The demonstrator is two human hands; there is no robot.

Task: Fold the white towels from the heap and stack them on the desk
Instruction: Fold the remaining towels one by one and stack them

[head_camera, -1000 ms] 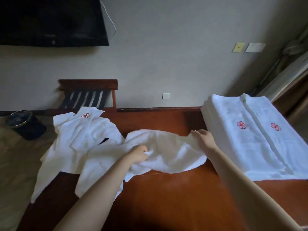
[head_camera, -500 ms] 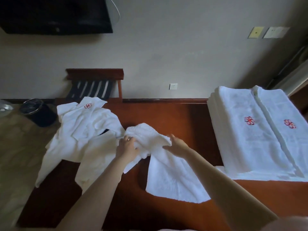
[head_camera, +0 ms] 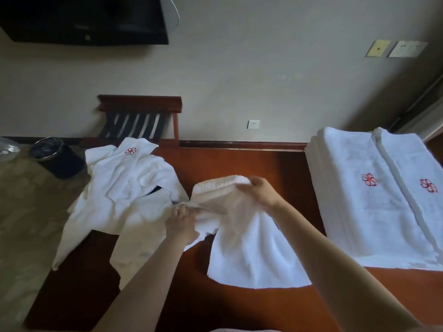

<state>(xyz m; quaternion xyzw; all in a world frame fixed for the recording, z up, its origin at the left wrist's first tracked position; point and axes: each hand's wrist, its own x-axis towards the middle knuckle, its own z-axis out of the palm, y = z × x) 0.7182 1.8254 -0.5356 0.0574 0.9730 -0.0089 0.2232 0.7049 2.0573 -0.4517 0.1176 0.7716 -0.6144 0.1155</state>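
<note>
Head view: a white towel (head_camera: 251, 248) is at the middle of the reddish-brown counter (head_camera: 251, 161). Its upper part is lifted and bunched between both hands, and its lower part spreads flat on the wood toward the near edge.

The left grip (head_camera: 182, 224) has its fingers curled round a gathered fold at the towel's left side, low and close to the counter. The right grip (head_camera: 260, 191) is higher and farther back. It pinches the raised, doubled top edge, thumb below and fingers over the cloth. Both forearms reach in from the bottom of the frame.

Just left of the towel is the heap (head_camera: 124, 188) of loose white towels, one showing a red flower mark; part of it hangs over the counter's left end. At the right end, well apart from the hands, sits the stack (head_camera: 374, 200) of folded towels, two red marks on top.

On the floor left of the counter stands a dark bin (head_camera: 57, 156). Behind the heap is a wooden rack (head_camera: 139, 116) with dark straps against the wall. A black screen (head_camera: 84, 17) hangs above, and a white socket (head_camera: 253, 124) sits low on the wall.
</note>
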